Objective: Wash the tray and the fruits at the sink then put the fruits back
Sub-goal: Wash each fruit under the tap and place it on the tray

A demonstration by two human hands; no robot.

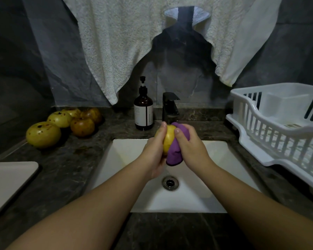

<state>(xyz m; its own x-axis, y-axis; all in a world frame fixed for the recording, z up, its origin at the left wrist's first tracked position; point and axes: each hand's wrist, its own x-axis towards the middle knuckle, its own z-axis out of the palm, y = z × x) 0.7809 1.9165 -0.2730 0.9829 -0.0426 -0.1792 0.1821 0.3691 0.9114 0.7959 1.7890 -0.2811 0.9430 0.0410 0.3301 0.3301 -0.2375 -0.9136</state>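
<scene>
Above the white sink (215, 150), just in front of the dark faucet (170, 107), the left hand (154, 152) gripped a yellow fruit (168, 139), fingers curled round it. The right hand (190, 147) pressed a purple cloth (175, 154) against the fruit, fingers wrapped over the cloth. Five more fruits (61, 123) lay on the bench (65, 159) left of the sink, a soap bottle (143, 110) stood at its back edge, and a white dish rack (278, 123) sat to its right.

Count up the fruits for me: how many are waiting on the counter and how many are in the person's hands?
On the counter: 5, such as the nearest fruit
In hand: 1, the yellow fruit held over the sink
Total: 6
</scene>
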